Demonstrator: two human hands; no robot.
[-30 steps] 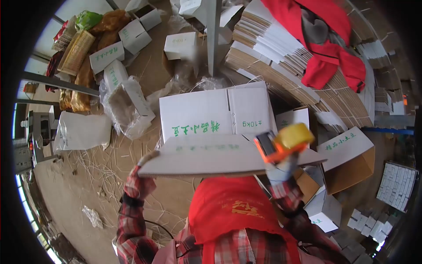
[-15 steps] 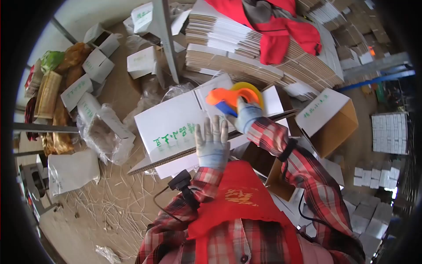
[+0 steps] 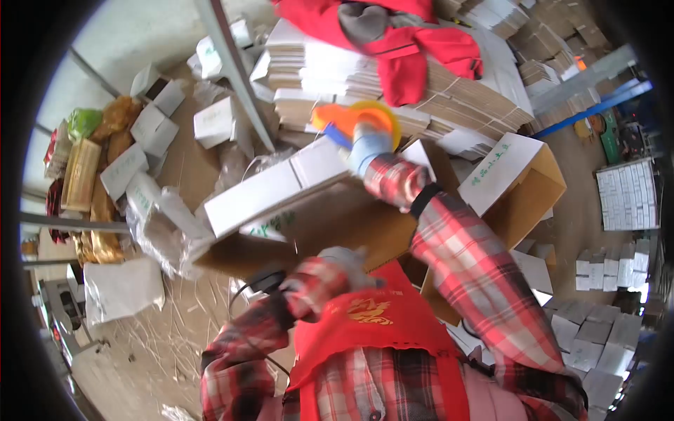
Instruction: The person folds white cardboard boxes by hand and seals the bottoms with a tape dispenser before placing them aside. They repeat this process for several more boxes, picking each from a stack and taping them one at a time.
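My right hand, in a light glove, is wrapped round an orange tape dispenser with a yellow roll and a blue part. The dispenser is just above the far edge of a white cardboard box, whose brown inside shows towards me. Green writing is partly visible on the box. Near the box's front edge, by the red apron, is my left hand, also gloved and blurred; its fingers are smeared, and what they touch cannot be made out.
Another open box with green writing stands at the right. Flat cardboard stacks with a red garment lie behind. A metal post rises at the back left, near plastic-wrapped boxes.
The flat cardboard has opened into a box shape. My left hand has left its top face and moved down towards the apron. My right hand and the dispenser have shifted left and up.
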